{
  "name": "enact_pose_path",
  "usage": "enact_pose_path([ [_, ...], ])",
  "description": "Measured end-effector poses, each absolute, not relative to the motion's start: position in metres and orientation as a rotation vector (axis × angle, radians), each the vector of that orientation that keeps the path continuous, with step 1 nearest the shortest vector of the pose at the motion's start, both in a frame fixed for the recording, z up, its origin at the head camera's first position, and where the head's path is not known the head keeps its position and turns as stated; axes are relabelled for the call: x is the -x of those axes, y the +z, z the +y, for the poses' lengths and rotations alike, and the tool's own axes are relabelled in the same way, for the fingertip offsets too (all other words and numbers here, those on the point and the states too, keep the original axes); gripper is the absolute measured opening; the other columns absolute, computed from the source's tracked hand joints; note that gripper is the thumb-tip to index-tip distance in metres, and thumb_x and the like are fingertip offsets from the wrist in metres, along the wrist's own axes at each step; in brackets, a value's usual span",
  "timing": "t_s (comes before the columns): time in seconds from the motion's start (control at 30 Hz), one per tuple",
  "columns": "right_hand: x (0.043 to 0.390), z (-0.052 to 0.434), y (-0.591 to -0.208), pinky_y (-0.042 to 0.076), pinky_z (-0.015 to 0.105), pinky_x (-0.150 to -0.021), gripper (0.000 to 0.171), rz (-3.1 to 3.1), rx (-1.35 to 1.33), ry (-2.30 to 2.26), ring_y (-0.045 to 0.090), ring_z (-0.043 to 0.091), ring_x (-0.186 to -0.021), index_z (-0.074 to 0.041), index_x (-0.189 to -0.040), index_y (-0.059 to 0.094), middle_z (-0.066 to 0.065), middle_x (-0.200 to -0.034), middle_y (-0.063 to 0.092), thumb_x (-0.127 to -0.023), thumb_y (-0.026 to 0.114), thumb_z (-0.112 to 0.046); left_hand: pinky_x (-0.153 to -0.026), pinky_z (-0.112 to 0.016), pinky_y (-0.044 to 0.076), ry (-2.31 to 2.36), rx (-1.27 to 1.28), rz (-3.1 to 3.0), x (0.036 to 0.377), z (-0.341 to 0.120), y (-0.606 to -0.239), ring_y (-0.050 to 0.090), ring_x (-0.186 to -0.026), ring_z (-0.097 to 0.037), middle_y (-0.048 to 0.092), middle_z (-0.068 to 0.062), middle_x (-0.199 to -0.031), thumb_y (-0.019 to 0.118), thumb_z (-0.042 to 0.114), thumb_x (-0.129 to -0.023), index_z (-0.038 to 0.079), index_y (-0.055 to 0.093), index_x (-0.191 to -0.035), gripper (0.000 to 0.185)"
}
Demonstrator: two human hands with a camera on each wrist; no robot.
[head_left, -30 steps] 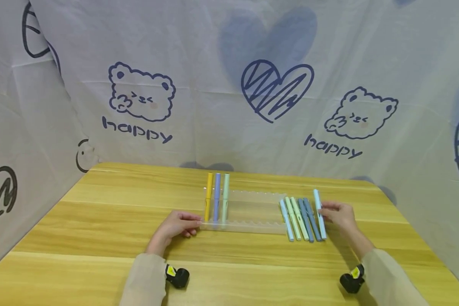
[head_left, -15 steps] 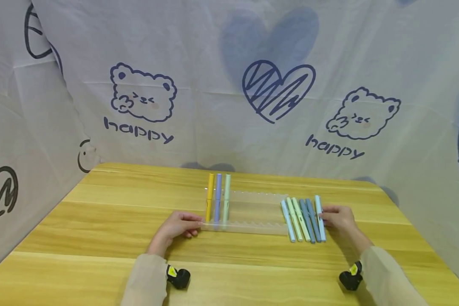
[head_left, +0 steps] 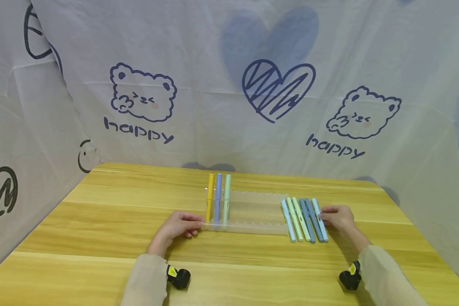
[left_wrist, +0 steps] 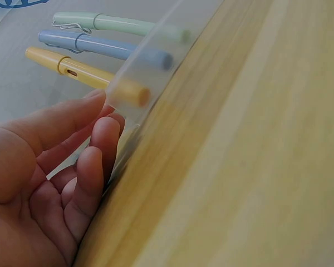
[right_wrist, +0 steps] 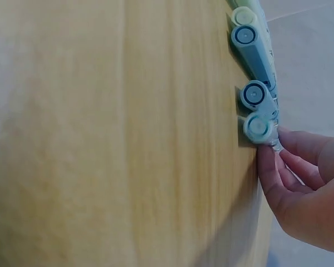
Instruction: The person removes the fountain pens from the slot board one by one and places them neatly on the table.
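Left hand [head_left: 177,227] flat on table [head_left: 99,221], fingers [left_wrist: 94,161] straight, touching left end of clear pen rack [head_left: 248,212]. Yellow pen [head_left: 210,197], lilac pen [head_left: 217,198], mint pen [head_left: 226,199] lying in rack's leftmost slots. Right hand [head_left: 338,217] on table, fingers [right_wrist: 292,167] pinching pale blue pen [head_left: 319,220], rightmost of five-pen row [head_left: 304,220] just right of rack.
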State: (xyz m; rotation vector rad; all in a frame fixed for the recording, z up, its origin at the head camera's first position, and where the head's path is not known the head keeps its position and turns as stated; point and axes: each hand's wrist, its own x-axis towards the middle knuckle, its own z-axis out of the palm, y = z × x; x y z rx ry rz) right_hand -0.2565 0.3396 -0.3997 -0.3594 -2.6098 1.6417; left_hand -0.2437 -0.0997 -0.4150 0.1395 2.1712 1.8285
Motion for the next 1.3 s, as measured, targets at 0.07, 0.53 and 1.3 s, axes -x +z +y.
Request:
enact_pose_path([
  [0.07,0.256,0.339,-0.399,0.052,0.027,-0.055,0.035,-2.63,0.352,1.595,0.059,0.011,-0.057,0.024,-0.104,0.05,0.013,-0.077,0.063,-0.077,0.062,0.006,-0.052,-0.02,0.047,1.831,-0.14,2.168,0.244,-0.1,-0.415,0.056,-0.056,-0.009,0.064,-0.007,-0.074,0.062,0.005,-0.082,-0.009,0.061,-0.103,0.026],
  [0.53,0.253,0.339,-0.396,0.052,0.029,-0.059,0.037,-2.651,0.334,1.605,0.06,0.012,-0.061,0.023,-0.108,0.047,0.011,-0.079,0.062,-0.081,0.059,0.002,-0.052,-0.02,0.047,1.828,-0.142,2.171,0.245,-0.1,-0.414,0.056,-0.056,-0.01,0.065,-0.008,-0.075,0.063,0.006,-0.082,-0.009,0.061,-0.103,0.026],
  [1.3,0.269,0.341,-0.398,0.052,0.024,-0.06,0.027,-2.342,0.251,1.762,0.06,0.007,-0.066,0.007,-0.099,0.061,-0.004,-0.078,0.062,-0.082,0.065,-0.014,-0.052,-0.02,0.047,1.824,-0.156,2.168,0.246,-0.1,-0.416,0.056,-0.056,-0.01,0.064,-0.007,-0.073,0.063,0.006,-0.081,-0.009,0.061,-0.103,0.026],
])
